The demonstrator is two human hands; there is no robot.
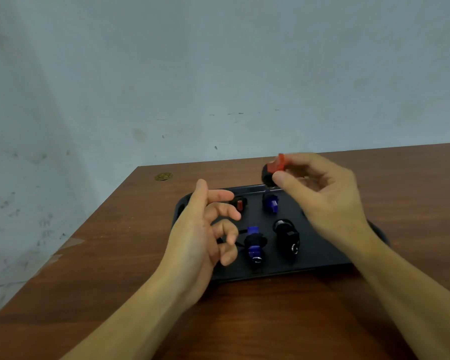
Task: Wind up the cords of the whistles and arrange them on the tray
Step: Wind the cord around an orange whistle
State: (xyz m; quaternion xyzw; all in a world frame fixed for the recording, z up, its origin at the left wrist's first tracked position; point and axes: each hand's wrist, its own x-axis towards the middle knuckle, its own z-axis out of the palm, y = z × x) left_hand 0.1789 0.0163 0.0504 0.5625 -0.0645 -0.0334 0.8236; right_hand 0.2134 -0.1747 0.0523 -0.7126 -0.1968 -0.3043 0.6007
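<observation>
A black tray (320, 258) lies on the wooden table. My right hand (320, 193) pinches a red whistle (274, 167) wrapped in black cord, held above the tray's far edge. My left hand (205, 227) hovers over the tray's left side, fingers loosely curled, holding nothing. On the tray lie another red whistle (240, 204), a blue whistle (270, 203) at the back, a blue whistle (255, 245) with cord wound round it at the front, and a black whistle (287, 236) beside it.
The brown wooden table (120, 255) stands against a pale wall; its left edge runs diagonally. A small brass-coloured disc (163, 176) sits near the table's far left corner. Bare wood shows in front of and around the tray.
</observation>
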